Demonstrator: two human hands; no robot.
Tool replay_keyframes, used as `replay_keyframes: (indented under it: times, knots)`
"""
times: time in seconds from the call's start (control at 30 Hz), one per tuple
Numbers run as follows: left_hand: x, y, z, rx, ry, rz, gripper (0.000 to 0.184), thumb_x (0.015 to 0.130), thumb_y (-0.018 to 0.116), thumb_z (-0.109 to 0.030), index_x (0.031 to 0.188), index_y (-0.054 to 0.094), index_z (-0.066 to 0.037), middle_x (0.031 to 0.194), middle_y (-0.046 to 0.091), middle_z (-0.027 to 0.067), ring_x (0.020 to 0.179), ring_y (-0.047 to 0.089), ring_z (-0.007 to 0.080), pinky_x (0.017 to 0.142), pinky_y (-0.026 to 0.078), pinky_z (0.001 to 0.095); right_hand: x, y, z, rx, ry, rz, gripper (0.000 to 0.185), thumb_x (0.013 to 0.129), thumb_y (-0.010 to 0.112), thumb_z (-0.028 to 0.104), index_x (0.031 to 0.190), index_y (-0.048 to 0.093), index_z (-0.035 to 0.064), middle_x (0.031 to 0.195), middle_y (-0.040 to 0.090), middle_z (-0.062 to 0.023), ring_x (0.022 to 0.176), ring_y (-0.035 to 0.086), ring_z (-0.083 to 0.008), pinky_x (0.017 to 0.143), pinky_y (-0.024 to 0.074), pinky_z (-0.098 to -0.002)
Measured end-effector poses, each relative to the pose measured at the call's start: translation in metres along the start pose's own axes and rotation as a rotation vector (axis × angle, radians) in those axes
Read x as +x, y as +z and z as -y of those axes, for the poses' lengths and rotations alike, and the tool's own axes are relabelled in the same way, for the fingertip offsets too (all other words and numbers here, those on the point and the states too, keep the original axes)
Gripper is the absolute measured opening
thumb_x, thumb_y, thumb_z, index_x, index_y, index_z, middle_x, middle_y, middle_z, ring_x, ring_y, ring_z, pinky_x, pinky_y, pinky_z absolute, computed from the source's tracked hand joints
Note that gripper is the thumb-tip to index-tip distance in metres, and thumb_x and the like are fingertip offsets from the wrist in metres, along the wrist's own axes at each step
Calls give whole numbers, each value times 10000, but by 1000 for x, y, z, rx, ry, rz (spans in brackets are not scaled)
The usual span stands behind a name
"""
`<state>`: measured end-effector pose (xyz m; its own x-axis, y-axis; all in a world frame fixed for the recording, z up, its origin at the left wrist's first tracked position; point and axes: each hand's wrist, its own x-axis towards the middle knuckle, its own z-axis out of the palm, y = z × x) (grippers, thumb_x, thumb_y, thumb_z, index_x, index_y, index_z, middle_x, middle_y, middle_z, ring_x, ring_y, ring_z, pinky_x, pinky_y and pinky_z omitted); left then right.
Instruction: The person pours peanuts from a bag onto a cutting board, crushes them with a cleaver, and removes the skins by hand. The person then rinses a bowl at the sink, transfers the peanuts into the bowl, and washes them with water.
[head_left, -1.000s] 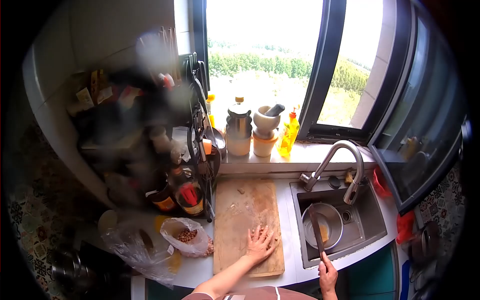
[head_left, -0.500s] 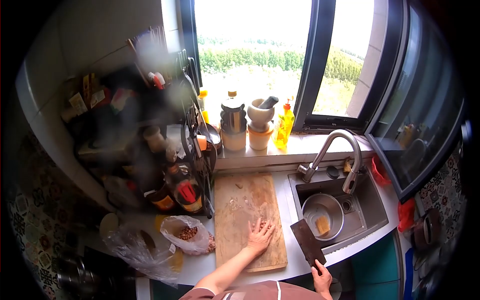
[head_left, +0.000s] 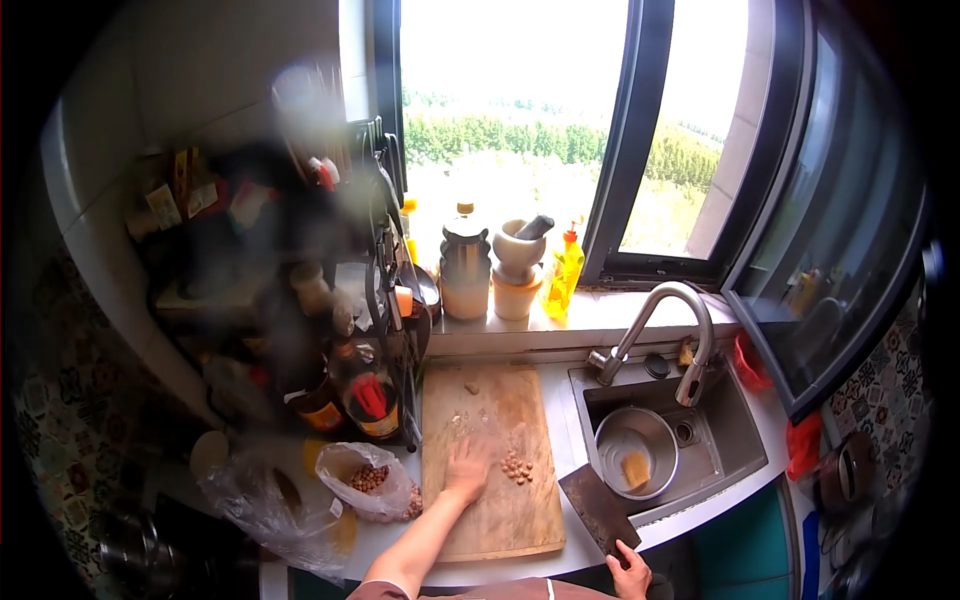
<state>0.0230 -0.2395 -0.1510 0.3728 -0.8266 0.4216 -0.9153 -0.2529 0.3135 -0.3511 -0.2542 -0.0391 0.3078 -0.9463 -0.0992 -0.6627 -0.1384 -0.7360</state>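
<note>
My left hand (head_left: 468, 470) is over the wooden cutting board (head_left: 495, 535), its fingers stretched out and smeared by motion. Just to its right lies a small cluster of peanuts (head_left: 517, 467) on the wood. Pale bits (head_left: 462, 420) are scattered beyond the fingers, with one small light piece (head_left: 471, 387) near the far end. My right hand (head_left: 628, 572) is closed on the handle of a dark, broad-bladed cleaver (head_left: 598, 508), held between the board and the sink at the counter's front. Left of the board sits a plastic bag (head_left: 345, 462) with more peanuts inside.
On the right, the sink (head_left: 735, 455) holds a metal pot (head_left: 665, 440) with a yellowish sponge (head_left: 635, 468), under a curved faucet (head_left: 672, 290). A dark rack with bottles (head_left: 370, 395) stands at the left. Along the sill are a mortar (head_left: 517, 250) and a yellow soap bottle (head_left: 565, 275).
My left hand has moved left across the board, uncovering the peanuts it was lying on. My right hand still holds the cleaver, now slightly lower and to the left in view.
</note>
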Motion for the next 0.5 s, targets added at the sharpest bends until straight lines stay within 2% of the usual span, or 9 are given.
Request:
replay_keyframes:
  times: [0.07, 0.17, 0.2, 0.3, 0.33, 0.4, 0.43, 0.5]
  knots:
    - [3, -4, 7, -36, -18, 4, 401, 851, 523, -280, 1204, 526, -90, 1264, 497, 97, 1195, 412, 312, 1002, 275, 512, 1, 2, -7, -1, -2, -12, 403, 798, 664, 249, 1174, 591, 123, 1119, 613, -106, 1040, 570, -218, 878, 429, -293]
    - [7, -7, -10, -8, -5, 3, 399, 835, 528, -291, 1196, 533, -122, 1291, 467, 70, 1214, 383, 299, 1024, 253, 485, 2, 2, -11, -76, -28, -9, 405, 811, 617, 263, 1179, 561, 102, 1053, 625, -155, 983, 593, -282, 841, 454, -348]
    - [11, -4, -17, -7, 57, 20, 403, 836, 528, -294, 1206, 530, -134, 1307, 457, 68, 1231, 372, 295, 1027, 250, 493, 7, 9, -19, -31, 14, -66, 415, 719, 719, 217, 1100, 628, 81, 982, 659, -117, 887, 637, -205, 777, 479, -292]
    - [8, 20, -27, 84, 196, 163, 442, 845, 522, -309, 1266, 488, -179, 1363, 413, 57, 1274, 338, 280, 1048, 216, 507, 10, 5, -17, -60, 43, -4, 432, 739, 692, 205, 1149, 601, 103, 1082, 627, -106, 1000, 600, -220, 854, 453, -302]
    - [8, 31, -21, 127, 182, 171, 472, 843, 524, -312, 1289, 461, -172, 1374, 399, 43, 1274, 339, 272, 1058, 197, 508, 12, 8, -23, -69, -28, -55, 412, 740, 688, 239, 1134, 613, 146, 973, 635, -85, 843, 616, -250, 744, 478, -321]
    - [12, 19, -18, 177, 141, 156, 425, 862, 500, -273, 1264, 475, -137, 1348, 425, 33, 1258, 354, 266, 1055, 205, 508, 15, 7, -27, -94, -74, -37, 420, 763, 672, 226, 1168, 590, 150, 989, 624, -99, 834, 608, -256, 743, 472, -320]
    - [13, 12, -14, 193, 139, 173, 404, 878, 485, -267, 1260, 478, -136, 1323, 453, 35, 1242, 372, 263, 1048, 215, 508, 15, 7, -26, -122, -117, -55, 413, 775, 664, 212, 1176, 585, 152, 947, 618, -80, 798, 599, -240, 726, 469, -318]
    - [12, 10, 4, 145, 94, 86, 388, 892, 477, -290, 1248, 499, -136, 1284, 499, 38, 1204, 421, 256, 1040, 235, 496, 14, 5, -16, -161, 23, 29, 409, 775, 670, 211, 1173, 590, 155, 866, 598, -57, 746, 583, -210, 692, 462, -305]
